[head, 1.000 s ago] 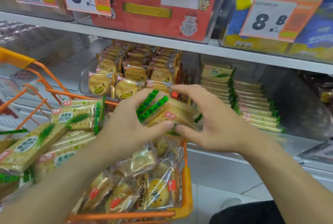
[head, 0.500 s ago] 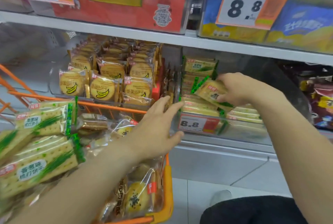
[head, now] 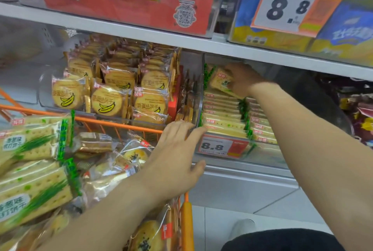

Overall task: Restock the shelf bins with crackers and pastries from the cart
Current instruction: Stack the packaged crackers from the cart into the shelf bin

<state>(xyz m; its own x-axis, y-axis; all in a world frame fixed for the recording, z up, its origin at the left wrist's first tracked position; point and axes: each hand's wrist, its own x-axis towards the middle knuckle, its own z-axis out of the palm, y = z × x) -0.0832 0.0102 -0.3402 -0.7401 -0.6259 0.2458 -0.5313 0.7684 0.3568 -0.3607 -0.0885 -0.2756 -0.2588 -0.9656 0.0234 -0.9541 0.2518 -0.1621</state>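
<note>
- Shop aisle, grey shelf [head: 141,34] w/ clear bins, orange cart [head: 186,226] below.
- My right hand [head: 240,81] pinching cracker pack [head: 219,83] above the stacks in right bin [head: 262,156].
- Left hand [head: 175,158] fingers spread, empty, over cart.

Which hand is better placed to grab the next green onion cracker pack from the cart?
Left. The left hand is empty, open and right beside the orange cart where the cracker packs lie. The right hand is deep in the shelf bin, holding a cracker pack.
</note>
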